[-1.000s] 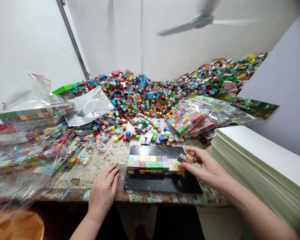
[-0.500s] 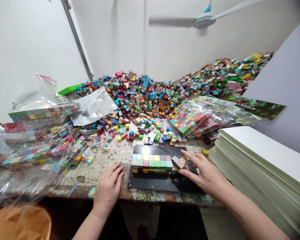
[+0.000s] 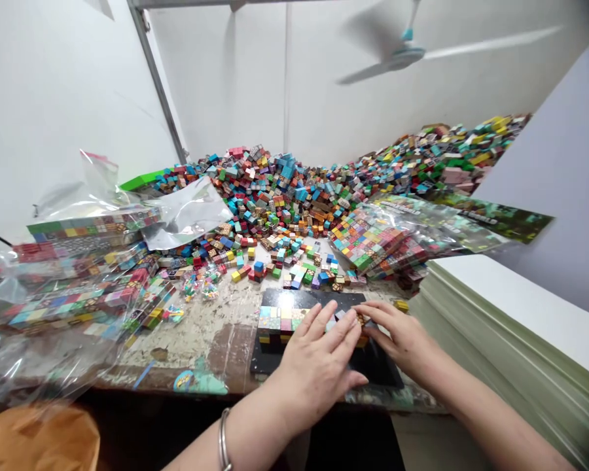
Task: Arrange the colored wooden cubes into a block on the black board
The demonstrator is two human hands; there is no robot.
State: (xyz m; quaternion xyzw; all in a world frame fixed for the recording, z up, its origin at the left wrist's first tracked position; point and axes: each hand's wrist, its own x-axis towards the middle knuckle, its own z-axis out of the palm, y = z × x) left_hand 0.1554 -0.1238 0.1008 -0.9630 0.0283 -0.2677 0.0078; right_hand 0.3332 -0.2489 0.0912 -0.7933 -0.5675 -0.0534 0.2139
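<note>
A black board (image 3: 285, 364) lies at the table's front edge with a block of patterned cubes (image 3: 275, 319) on it. My left hand (image 3: 319, 356) reaches across the right part of this block, palm down, fingers stretched over the cubes and hiding many of them. At the block's right end my right hand (image 3: 397, 333) has its thumb and fingers closed around some brown patterned cubes (image 3: 360, 319), partly hidden by both hands. The fingertips of the two hands nearly meet there.
A large heap of coloured cubes (image 3: 275, 190) fills the back. Plastic-wrapped cube packs lie left (image 3: 63, 304) and right (image 3: 373, 239). A stack of white sheets (image 3: 515, 307) stands at the right. An orange bag (image 3: 39, 438) is at the lower left.
My left hand has moved right from the table beside the board onto the cubes. My right hand has stayed near the block's right end, its fingers closer in. The view has shifted slightly.
</note>
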